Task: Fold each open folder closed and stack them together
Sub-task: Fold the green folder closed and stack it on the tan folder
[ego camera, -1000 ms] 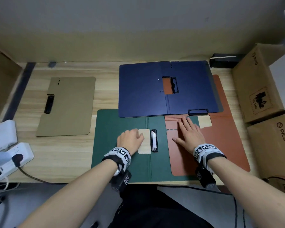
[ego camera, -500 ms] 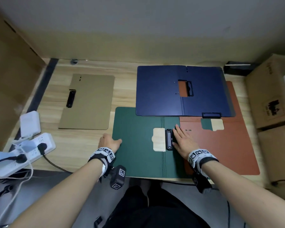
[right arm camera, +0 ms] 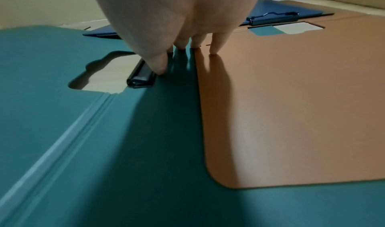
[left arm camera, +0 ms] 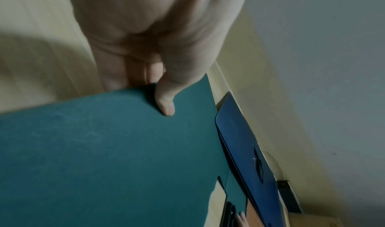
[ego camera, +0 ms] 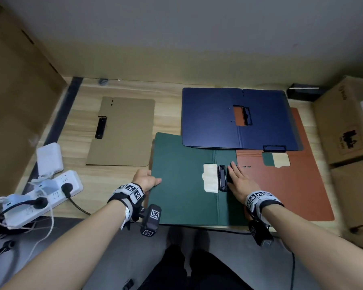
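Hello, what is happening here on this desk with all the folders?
A person is closing folders on a wooden desk. The left hand pinches the left edge of the open green folder, thumb on top, ready to fold it over. The right hand lies flat beside its black clip. A blue folder and an orange folder are also open; a tan one lies closed.

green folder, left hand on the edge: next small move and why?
Probably lift the left cover and swing it rightward over the spine. The left hand pinches the green folder at its left edge, and the right hand presses flat beside the clip.
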`<state>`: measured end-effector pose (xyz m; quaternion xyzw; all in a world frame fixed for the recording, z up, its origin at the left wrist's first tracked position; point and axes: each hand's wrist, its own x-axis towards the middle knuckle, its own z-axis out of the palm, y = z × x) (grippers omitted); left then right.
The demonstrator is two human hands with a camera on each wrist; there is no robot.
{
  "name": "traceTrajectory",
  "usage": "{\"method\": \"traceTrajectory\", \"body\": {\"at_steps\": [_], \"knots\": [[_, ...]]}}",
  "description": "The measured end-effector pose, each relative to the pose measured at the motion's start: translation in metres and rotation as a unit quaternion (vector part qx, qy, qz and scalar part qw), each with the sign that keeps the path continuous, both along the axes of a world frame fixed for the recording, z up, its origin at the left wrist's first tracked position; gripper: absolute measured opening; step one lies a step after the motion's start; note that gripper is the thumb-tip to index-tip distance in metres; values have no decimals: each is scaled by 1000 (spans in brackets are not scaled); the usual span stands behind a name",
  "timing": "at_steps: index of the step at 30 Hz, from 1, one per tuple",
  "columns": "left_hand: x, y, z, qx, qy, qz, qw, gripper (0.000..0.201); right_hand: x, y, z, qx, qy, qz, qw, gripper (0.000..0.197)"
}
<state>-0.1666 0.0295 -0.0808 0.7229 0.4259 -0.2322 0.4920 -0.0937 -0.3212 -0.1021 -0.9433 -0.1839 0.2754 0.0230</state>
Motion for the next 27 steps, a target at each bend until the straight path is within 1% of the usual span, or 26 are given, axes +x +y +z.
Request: {"method": "traceTrajectory", "body": {"at_steps": [2,4,5,6,8,9,11,13,16,17,19,21,23,25,27], "knots": [[-1,14,3,21,-6,2,1000,19,1,-2,3,-13,5,0,1000,71],[-2,33,1,33,2,-2,999,37,2,-1,5,-17,13,-1,1000,71],[-4,40,6,39,9,-6,999,44,2,1,6,-17,17,-2,1000,71],[-5,47,11,45,16,-5,999,42,3,2,6,-17,22,-3,1000,70],[-11,55,24,51,16,2,999,25,6,8,8,-18,31,-4,999,70],[-16,59,27,58,18,5,998,21,6,11,9,-20,32,-1,999,69],[-23,64,33,62,18,-5,998,22,6,19,10,-33,24,5,999,69],[-29,70,28,61,23,-12,998,24,3,28,12,-48,12,6,999,73],[-39,86,4,73,33,-34,996,38,-11,38,10,-60,2,11,998,80],[-43,92,-1,73,38,-41,996,39,-17,40,8,-61,-1,13,998,81],[-49,112,-24,77,41,-45,995,35,-26,45,5,-56,-2,15,998,85],[-53,120,-18,92,42,-49,994,28,-33,53,3,-45,2,10,999,87],[-53,116,12,110,35,-46,992,23,-37,63,2,-32,8,-3,999,89],[-53,118,27,123,28,-49,991,17,-40,74,1,-22,11,-13,1000,90],[-53,120,39,123,17,-45,991,18,-41,84,1,-13,9,-14,1000,91]]}}
